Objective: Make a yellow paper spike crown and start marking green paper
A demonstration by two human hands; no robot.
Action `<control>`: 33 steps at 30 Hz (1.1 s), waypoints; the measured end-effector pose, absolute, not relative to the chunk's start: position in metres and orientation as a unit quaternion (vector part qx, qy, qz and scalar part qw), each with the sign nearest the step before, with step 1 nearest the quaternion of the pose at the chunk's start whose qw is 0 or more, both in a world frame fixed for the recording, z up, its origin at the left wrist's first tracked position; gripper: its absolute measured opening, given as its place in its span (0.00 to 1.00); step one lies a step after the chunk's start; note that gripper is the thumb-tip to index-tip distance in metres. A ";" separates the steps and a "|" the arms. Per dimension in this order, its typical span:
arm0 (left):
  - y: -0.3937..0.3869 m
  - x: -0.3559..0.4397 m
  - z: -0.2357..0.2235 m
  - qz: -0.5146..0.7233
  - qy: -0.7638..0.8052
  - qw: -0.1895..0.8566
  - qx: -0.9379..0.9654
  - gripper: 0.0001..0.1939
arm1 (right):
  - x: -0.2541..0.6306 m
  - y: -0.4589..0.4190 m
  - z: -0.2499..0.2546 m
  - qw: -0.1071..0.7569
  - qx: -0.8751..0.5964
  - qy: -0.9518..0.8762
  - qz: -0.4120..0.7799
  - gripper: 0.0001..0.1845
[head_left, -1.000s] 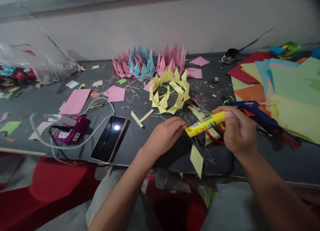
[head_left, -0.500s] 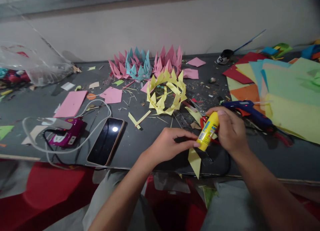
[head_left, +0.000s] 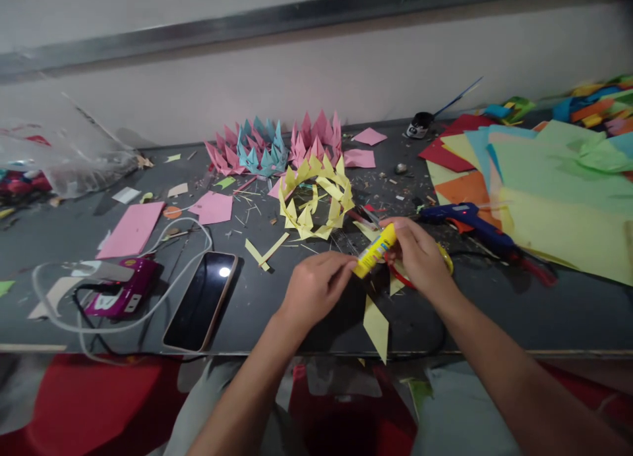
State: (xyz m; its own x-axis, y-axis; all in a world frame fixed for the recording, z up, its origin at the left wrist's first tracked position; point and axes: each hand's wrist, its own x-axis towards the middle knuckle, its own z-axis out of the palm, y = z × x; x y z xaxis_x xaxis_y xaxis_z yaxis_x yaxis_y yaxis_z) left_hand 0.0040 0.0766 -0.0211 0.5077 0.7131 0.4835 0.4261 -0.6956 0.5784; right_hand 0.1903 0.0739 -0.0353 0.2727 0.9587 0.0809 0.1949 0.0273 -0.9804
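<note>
A yellow glue stick is held aslant above the table between my two hands. My left hand is closed, its thumb and fingers pinching the lower left end. The fingers of my right hand wrap the upper right end. Just beyond my hands lies a ring of folded yellow paper points, like a crown. Below the glue stick, a yellow paper diamond overhangs the table's front edge. A red handle loop shows under my right hand, its rest partly hidden.
Pink and blue paper crowns stand near the wall. A blue glue gun and coloured paper sheets lie at right. To the left are a phone, a purple power adapter with cables, and pink paper.
My left hand's fingers have closed on the end of the glue stick. The stick has shifted left and tilts flatter, and my right hand moved with it. The whole view has shifted slightly.
</note>
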 end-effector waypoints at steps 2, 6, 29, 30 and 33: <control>0.085 -0.003 -0.021 0.378 0.391 0.175 0.821 0.08 | 0.192 0.075 -0.036 0.539 -0.591 -0.480 0.359 0.16; 0.098 -0.016 -0.020 0.376 0.483 0.149 0.776 0.08 | 0.192 0.076 -0.037 0.521 -0.591 -0.501 0.357 0.16; 0.121 -0.028 -0.022 0.378 0.484 0.093 0.784 0.17 | 0.212 0.072 -0.031 0.574 -0.606 -0.514 0.198 0.08; 0.118 -0.025 -0.019 0.378 0.470 0.093 0.792 0.15 | 0.212 0.073 -0.031 0.564 -0.612 -0.526 0.177 0.07; 0.099 -0.012 -0.010 0.339 0.420 0.118 0.834 0.08 | 0.212 0.074 -0.034 0.504 -0.631 -0.576 0.126 0.06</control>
State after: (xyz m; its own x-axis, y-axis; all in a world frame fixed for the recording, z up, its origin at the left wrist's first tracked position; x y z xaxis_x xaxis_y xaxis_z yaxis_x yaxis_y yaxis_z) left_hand -0.0116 0.0987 -0.0098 0.4178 0.7795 0.4666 0.6200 -0.6201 0.4807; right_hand 0.2115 0.0736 -0.0344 0.3045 0.8537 0.4225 0.6001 0.1726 -0.7811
